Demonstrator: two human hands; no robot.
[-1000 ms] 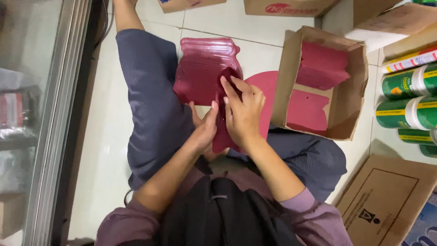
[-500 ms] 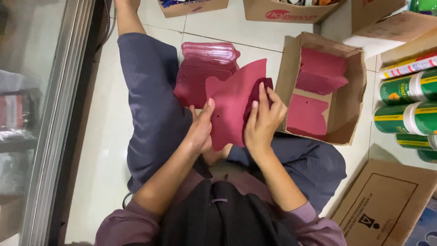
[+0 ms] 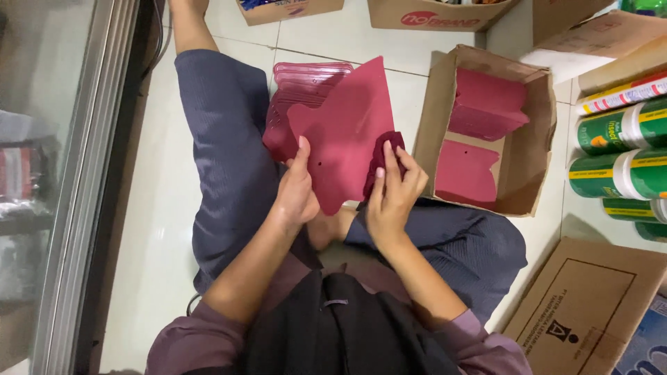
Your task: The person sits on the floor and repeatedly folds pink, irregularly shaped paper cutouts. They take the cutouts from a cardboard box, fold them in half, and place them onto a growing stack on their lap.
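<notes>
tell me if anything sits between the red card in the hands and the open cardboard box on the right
Nothing visible does. The left hand grips the red card at its left edge, and the right hand presses a dark red cloth on its right edge. Only bare floor tile separates the card from the open cardboard box.

Open brown carton (image 3: 486, 132) of maroon sheets at right — green cans (image 3: 618, 149), yellow-banded labels — flat printed carton (image 3: 590, 305) below
</notes>
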